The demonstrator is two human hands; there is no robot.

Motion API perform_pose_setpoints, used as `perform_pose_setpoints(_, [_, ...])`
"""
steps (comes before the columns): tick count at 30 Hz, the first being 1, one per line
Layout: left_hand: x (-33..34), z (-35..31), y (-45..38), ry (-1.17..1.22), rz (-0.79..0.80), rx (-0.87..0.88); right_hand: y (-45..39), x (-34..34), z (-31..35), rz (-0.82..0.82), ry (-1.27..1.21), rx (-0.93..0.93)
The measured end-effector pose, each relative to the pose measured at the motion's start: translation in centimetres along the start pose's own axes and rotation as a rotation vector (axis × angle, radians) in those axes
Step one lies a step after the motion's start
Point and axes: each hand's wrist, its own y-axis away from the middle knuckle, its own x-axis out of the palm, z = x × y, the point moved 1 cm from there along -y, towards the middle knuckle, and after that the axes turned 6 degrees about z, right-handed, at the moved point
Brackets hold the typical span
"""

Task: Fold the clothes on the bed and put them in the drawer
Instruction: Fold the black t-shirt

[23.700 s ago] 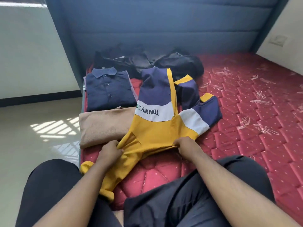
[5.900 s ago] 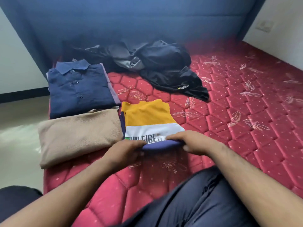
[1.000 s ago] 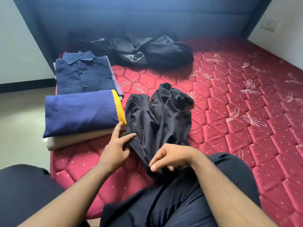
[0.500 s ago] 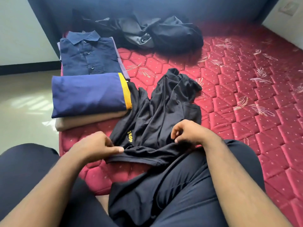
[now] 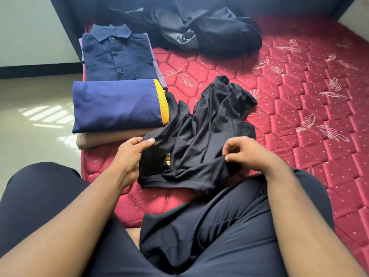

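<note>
Your left hand (image 5: 132, 154) pinches the near left edge of the black shirt (image 5: 201, 136); your right hand (image 5: 246, 152) pinches a fold at its near right. The shirt lies crumpled on the bed (image 5: 299, 108), just right of the folded stack (image 5: 117, 105), its hem toward you.

Recommended: draw both corners apart and shake the cloth flat before any fold; it is thin, slick and limp, and will likely creep on the quilted satin mattress. Yellow lettering marks one face. The dark pile (image 5: 207, 31) by the headboard remains unfolded. No drawer is in view.
</note>
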Motion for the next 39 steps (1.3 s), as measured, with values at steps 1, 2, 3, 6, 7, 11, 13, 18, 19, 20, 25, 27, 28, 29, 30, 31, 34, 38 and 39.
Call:
perform_pose_setpoints(1, [-0.2,-0.2,0.0,0.088,0.017,-0.004,0.2,-0.4,0.2,-0.110,-0.125,-0.054])
perform_pose_setpoints(2, [-0.4,-0.3,-0.1,0.143,-0.004,0.011,0.5,-0.8,0.5,-0.245,-0.243,-0.110])
perform_pose_setpoints(3, [-0.7,-0.3,-0.1,0.169,-0.058,0.029,0.7,-1.2,0.9,-0.403,-0.338,-0.164])
perform_pose_setpoints(6, [-1.8,0.0,-1.0,0.039,-0.291,0.067,0.9,-1.6,1.7,-0.793,-0.396,-0.282])
perform_pose_setpoints(7, [-2.0,0.1,-1.2,-0.047,-0.335,0.083,0.7,-1.4,1.7,-0.823,-0.351,-0.273])
perform_pose_setpoints(11, [-2.2,0.4,-1.6,-0.167,-0.351,0.107,-1.0,-0.4,-0.1,-0.533,-0.065,-0.114])
perform_pose_setpoints(13, [-2.0,0.4,-1.4,-0.206,-0.338,0.110,-1.2,-0.1,-0.3,-0.341,-0.064,-0.038])
perform_pose_setpoints(18, [-2.5,0.4,-1.5,-0.363,-0.323,0.161,-0.8,-0.2,-0.3,-0.280,-0.146,0.033])
perform_pose_setpoints(19, [-2.6,0.4,-1.6,-0.383,-0.315,0.165,-0.8,-0.3,-0.6,-0.273,-0.157,0.043])
perform_pose_setpoints(20, [-2.6,0.4,-1.7,-0.406,-0.304,0.172,-0.9,-0.3,-0.9,-0.252,-0.161,0.057])
perform_pose_setpoints(25, [-2.8,-0.4,-1.5,-0.544,-0.168,0.146,-0.2,-0.7,-1.9,-0.147,-0.124,0.131])
perform_pose_setpoints(27, [-3.5,-0.6,-1.5,-0.588,-0.092,0.079,0.4,-1.6,-2.0,-0.269,-0.084,0.096])
perform_pose_setpoints(28, [-3.7,-0.8,-1.4,-0.601,-0.057,0.035,0.7,-2.2,-2.1,-0.289,-0.077,0.090])
perform_pose_setpoints(29, [-3.9,-0.8,-1.4,-0.593,-0.021,-0.011,1.0,-2.7,-2.3,-0.260,-0.079,0.096])
perform_pose_setpoints(30, [-3.9,-0.9,-1.4,-0.556,0.018,-0.051,1.2,-3.1,-2.6,-0.185,-0.090,0.115])
perform_pose_setpoints(31, [-3.8,-0.9,-1.4,-0.493,0.058,-0.079,1.3,-3.3,-3.1,-0.081,-0.089,0.149])
perform_pose_setpoints(34, [-2.2,-1.2,-0.7,-0.250,0.225,-0.127,0.8,-2.8,-4.0,0.142,0.050,0.275])
perform_pose_setpoints(38, [1.0,-1.9,-0.3,-0.002,0.270,-0.062,-0.6,-2.4,-3.8,-0.016,0.102,0.257])
perform_pose_setpoints(39, [1.9,-2.6,-0.1,0.047,0.246,-0.009,-0.4,-2.7,-3.2,-0.141,0.057,0.209])
